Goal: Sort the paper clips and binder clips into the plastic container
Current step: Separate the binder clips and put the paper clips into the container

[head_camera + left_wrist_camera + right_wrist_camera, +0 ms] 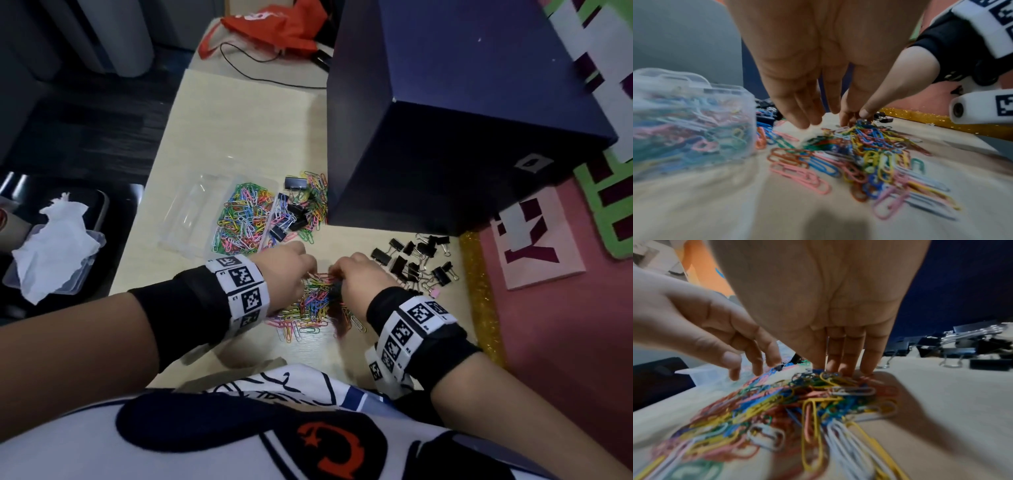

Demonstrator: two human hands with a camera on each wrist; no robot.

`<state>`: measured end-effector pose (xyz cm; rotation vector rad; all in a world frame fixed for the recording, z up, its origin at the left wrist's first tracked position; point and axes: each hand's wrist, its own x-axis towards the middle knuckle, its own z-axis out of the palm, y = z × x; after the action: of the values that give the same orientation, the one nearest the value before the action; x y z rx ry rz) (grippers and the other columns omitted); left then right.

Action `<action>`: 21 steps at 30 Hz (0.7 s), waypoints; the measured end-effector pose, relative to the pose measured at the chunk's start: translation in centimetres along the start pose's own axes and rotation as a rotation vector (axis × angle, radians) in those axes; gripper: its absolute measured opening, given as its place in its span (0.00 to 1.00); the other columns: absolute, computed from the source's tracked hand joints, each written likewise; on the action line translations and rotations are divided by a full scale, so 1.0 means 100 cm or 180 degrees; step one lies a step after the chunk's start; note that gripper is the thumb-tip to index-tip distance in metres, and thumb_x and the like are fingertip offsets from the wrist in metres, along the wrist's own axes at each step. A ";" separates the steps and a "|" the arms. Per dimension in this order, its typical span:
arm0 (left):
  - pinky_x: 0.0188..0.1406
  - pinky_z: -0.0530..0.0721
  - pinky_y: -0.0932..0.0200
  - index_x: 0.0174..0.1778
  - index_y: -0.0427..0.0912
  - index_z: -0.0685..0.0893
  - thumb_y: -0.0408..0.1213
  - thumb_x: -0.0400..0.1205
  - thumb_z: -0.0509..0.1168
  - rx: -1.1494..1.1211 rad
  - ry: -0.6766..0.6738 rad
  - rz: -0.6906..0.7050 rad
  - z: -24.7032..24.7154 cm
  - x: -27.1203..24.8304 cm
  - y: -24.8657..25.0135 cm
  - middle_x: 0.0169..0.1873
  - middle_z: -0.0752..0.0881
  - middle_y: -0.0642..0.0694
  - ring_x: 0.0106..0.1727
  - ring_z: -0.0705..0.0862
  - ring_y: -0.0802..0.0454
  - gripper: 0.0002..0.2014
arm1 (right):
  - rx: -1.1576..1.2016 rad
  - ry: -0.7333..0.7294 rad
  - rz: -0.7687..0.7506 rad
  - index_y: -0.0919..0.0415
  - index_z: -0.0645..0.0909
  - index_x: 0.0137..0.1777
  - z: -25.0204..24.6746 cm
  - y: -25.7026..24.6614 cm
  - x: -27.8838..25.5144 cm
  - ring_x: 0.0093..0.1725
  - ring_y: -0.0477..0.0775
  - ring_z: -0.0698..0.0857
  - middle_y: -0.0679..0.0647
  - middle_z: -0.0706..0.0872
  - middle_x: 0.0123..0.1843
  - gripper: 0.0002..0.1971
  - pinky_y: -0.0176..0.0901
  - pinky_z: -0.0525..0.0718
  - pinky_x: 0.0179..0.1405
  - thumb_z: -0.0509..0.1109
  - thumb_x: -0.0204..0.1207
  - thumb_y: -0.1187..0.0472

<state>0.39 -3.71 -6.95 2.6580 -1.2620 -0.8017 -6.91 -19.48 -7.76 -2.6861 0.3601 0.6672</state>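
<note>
Nearest the person, a loose heap of coloured paper clips (313,305) lies on the table (239,113). Both hands reach into the heap: the left hand (287,274) hovers with fingers straight and relaxed, holding nothing, and the right hand (359,277) presses straight fingertips (846,368) onto its far edge. Right of the heap lies a cluster of black binder clips (416,262). Beyond the heap, to the left, stands the clear plastic container (236,212), one compartment full of paper clips; more mixed clips (305,209) lie just beside it.

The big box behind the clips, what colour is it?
The big box is dark navy blue; the head view shows it best.
</note>
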 end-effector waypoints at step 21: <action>0.38 0.78 0.51 0.61 0.42 0.72 0.32 0.78 0.63 0.0468 0.0404 -0.1344 -0.023 -0.022 -0.056 0.55 0.80 0.41 0.52 0.84 0.39 0.16 | -0.0484 0.0512 -0.0593 0.54 0.70 0.70 -0.004 -0.050 0.053 0.59 0.67 0.77 0.59 0.68 0.70 0.18 0.56 0.80 0.56 0.61 0.81 0.61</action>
<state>4.33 1.26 -5.72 3.0902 -0.7661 -0.5843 -0.60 -15.94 -8.62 -2.8811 0.0993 0.4413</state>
